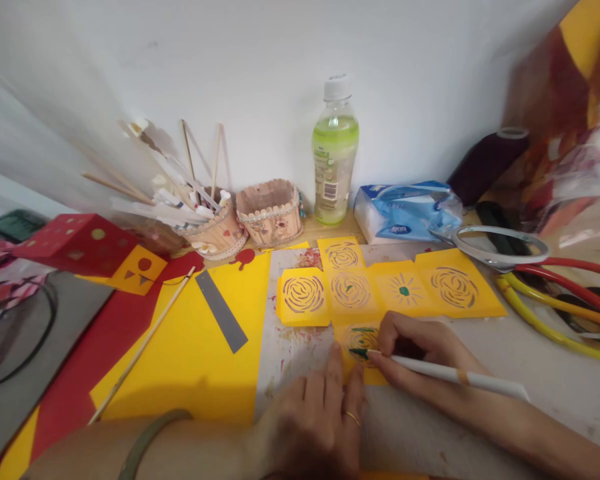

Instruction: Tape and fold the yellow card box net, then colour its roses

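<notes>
My right hand (pixel 430 360) pinches a slim white paintbrush (pixel 425 369) whose dark green tip meets the lower flap of a yellow cut-out card (pixel 375 270). That flap carries a round pattern with green marks. Slits in swirls and rays decorate the other panels, and two of them show a green spot at the centre. My left hand (pixel 315 413) lies with fingers stretched out, its fingertips on the lower flap left of the brush. A ring and a bangle are on it. Beneath the card is a paint-stained grey board (pixel 295 360).
A drink bottle (pixel 336 153), tissue pack (pixel 407 210) and two small wooden pots (pixel 270 213) line the wall. Scissors (pixel 500 250) lie right. Yellow sheet (pixel 180 373), grey strip (pixel 222 312), thin stick (pixel 143 347) and red box (pixel 80 243) are left.
</notes>
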A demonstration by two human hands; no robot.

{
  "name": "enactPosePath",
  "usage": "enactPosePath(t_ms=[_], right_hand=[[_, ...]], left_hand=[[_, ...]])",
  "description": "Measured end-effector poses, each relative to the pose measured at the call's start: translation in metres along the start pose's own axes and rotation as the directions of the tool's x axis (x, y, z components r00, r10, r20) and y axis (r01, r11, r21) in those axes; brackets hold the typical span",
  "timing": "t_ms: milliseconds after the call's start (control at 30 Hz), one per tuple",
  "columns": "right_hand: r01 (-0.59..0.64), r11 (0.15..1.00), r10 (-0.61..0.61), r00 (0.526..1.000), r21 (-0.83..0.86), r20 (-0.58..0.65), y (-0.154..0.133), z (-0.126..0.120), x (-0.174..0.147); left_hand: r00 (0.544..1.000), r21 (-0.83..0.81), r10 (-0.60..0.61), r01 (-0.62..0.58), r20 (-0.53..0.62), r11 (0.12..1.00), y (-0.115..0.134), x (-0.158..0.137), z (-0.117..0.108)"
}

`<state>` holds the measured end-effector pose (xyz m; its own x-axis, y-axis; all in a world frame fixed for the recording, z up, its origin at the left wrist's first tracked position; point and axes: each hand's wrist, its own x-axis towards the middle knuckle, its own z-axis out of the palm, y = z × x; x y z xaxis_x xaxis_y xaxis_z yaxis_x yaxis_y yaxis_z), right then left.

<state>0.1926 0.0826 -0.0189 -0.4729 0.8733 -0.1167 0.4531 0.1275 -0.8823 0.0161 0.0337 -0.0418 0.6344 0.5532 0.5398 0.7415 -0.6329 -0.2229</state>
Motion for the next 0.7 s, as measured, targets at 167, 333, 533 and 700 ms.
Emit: enactPosePath(t_ms=[167,333,533,700], right_hand=[[0.015,1.0,-0.015,1.0,-0.003,-0.017,0.0029,0.002,0.0011],[0.007,1.0,-0.007,1.0,-0.018,-0.012,0.0026,0.0015,0.0022],[-0.01,1.0,0.01,1.0,-0.002,-0.005,0.0005,0.0011,0.0022],[-0.012,1.0,0.012,1.0,0.014,-0.003,0.0015,0.0016,0.0031]], left_hand=[[0.999,0.007,0.032,-0.032,0.005,0.999,-0.002,-0.0005,-0.0001],[0.999,0.002,0.031,-0.031,0.013,1.0,-0.0016,-0.0015,-0.0004],[1.0,-0.002,0.005,-0.005,-0.016,1.0,-0.0004,-0.0003,-0.0008],[1.0,-0.006,-0.005,0.005,-0.013,1.0,0.0001,0.0002,0.0005]])
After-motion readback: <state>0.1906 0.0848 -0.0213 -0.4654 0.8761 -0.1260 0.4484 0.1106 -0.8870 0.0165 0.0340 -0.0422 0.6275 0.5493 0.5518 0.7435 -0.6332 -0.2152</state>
